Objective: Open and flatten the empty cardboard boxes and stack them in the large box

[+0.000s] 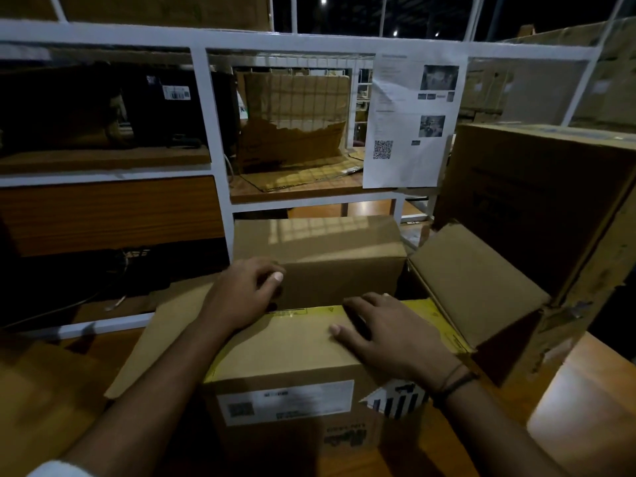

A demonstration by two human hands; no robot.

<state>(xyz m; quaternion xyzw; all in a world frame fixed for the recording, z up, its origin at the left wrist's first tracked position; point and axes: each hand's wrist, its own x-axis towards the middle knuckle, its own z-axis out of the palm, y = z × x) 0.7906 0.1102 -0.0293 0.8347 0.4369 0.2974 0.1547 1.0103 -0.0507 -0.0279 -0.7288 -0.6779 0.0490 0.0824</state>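
A person's left hand (246,292) and right hand (389,333) rest with fingers spread, gripping nothing, on a box (292,366) at the counter's (585,390) near edge. Its flaps are open but it stands unflattened; the large box (537,201) waits at right.

Dim room; white metal shelving (206,125), printed sheet (409,122) taped on; wooden floor (585,390); ceiling lights (323,0).

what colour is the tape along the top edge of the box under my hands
Yellow tape on the brown box, clearest in the head view.
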